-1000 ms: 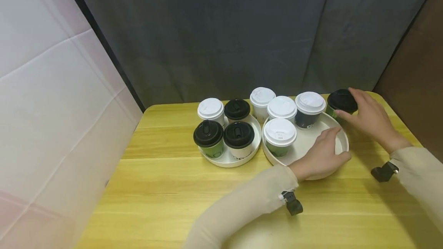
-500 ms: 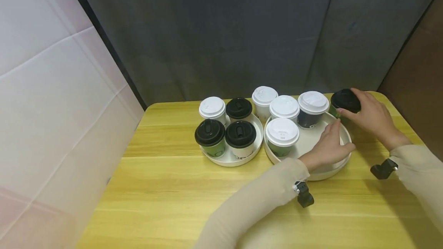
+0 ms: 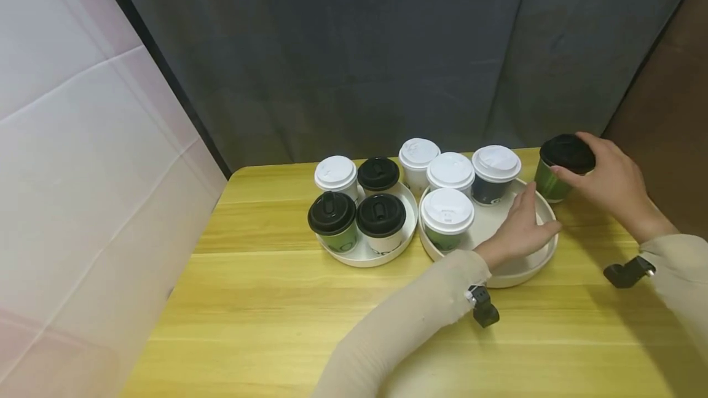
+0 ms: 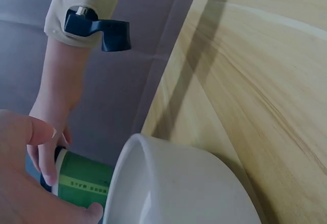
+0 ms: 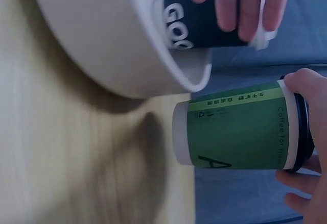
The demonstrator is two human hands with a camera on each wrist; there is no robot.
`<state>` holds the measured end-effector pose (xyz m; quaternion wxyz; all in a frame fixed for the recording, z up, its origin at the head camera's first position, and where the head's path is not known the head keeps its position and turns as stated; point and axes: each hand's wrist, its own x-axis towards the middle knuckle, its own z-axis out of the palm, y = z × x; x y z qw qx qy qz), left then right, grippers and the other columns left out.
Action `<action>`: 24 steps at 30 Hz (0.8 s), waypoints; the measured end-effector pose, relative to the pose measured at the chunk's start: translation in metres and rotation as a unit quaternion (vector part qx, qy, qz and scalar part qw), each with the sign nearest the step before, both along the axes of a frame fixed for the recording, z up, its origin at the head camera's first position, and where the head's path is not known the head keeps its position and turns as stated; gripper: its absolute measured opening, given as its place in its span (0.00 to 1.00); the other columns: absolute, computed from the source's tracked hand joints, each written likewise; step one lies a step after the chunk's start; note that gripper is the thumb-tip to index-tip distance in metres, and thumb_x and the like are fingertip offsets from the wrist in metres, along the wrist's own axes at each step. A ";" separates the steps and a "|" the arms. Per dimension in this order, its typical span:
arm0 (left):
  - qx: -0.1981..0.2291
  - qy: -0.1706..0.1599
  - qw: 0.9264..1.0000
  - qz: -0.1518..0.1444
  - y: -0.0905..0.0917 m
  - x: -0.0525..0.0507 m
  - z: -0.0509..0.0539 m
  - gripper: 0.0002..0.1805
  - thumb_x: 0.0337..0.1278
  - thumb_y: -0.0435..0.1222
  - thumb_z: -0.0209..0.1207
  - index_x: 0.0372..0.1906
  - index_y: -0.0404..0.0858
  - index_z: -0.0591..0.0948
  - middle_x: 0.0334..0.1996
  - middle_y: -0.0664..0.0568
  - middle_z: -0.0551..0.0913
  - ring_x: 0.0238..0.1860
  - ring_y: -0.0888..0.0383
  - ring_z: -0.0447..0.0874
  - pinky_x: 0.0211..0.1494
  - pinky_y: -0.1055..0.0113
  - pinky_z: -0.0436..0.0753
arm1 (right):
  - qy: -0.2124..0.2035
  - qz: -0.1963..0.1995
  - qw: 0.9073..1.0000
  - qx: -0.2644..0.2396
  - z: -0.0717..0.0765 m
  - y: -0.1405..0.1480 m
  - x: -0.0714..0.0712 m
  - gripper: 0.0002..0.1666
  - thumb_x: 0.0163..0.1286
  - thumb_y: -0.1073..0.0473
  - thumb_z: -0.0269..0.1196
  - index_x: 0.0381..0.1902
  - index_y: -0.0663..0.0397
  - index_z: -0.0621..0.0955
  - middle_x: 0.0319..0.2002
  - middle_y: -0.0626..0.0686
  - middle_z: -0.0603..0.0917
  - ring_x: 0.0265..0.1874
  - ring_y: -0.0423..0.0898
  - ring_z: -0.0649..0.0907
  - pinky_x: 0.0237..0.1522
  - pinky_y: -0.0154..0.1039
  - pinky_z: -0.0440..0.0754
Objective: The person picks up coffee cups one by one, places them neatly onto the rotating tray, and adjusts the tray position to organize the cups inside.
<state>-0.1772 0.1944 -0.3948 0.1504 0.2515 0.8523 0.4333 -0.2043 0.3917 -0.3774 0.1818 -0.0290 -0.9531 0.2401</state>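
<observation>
My right hand (image 3: 616,183) grips the black-lidded rim of a green paper coffee cup (image 5: 237,127), fingers and thumb around the lid. The cup is upright, right of the round white tray (image 3: 544,257), and its base seems slightly off the table in the right wrist view. Over that tray's right part my left hand (image 3: 517,232) hovers with extended fingers and nothing in them. White-lidded cups stand in this tray: a dark one (image 3: 494,177), a green one (image 3: 447,220) and another (image 3: 450,171) partly hidden behind it.
A smaller round white tray (image 3: 365,261) to the left bears several lidded cups, with black lids (image 3: 381,215) and a white lid (image 3: 335,171). Behind the two trays is a white-lidded cup (image 3: 419,161). A grey curtain (image 3: 354,66) borders the table (image 3: 249,312).
My right hand has taken the black-lidded green cup and moved it right and slightly up from beside the tray. My left hand has shifted slightly right, its fingers pointing up more.
</observation>
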 end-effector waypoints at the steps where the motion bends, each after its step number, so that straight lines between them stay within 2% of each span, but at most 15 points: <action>1: 0.003 0.001 1.000 -0.004 0.000 0.001 0.001 0.46 0.62 0.46 0.56 0.80 0.44 0.47 0.80 0.55 0.51 0.79 0.63 0.49 0.77 0.75 0.60 | 0.002 -0.001 1.000 -0.002 0.003 0.000 0.002 0.50 0.64 0.40 0.66 0.76 0.54 0.61 0.67 0.74 0.68 0.60 0.76 0.69 0.56 0.74 0.64; 8: 0.002 0.017 1.000 -0.026 0.003 0.006 0.011 0.47 0.63 0.48 0.55 0.80 0.45 0.45 0.80 0.58 0.47 0.79 0.66 0.46 0.76 0.78 0.59 | 0.005 -0.014 1.000 -0.004 0.022 -0.007 0.014 0.51 0.65 0.38 0.64 0.77 0.54 0.58 0.71 0.73 0.65 0.62 0.77 0.67 0.58 0.75 0.63; 16: 0.009 0.010 1.000 -0.022 -0.003 0.009 0.025 0.47 0.64 0.50 0.55 0.80 0.49 0.43 0.80 0.61 0.45 0.79 0.67 0.45 0.76 0.76 0.59 | -0.009 -0.012 1.000 -0.006 0.040 -0.017 0.029 0.51 0.66 0.38 0.63 0.78 0.52 0.56 0.73 0.71 0.61 0.65 0.78 0.64 0.60 0.77 0.60; 24: 0.020 0.009 1.000 -0.020 -0.014 0.015 0.035 0.48 0.64 0.50 0.56 0.80 0.49 0.42 0.81 0.60 0.43 0.79 0.66 0.45 0.77 0.74 0.60 | -0.010 -0.008 1.000 0.001 0.055 -0.030 0.042 0.51 0.65 0.38 0.64 0.78 0.49 0.57 0.71 0.74 0.64 0.63 0.78 0.66 0.58 0.77 0.60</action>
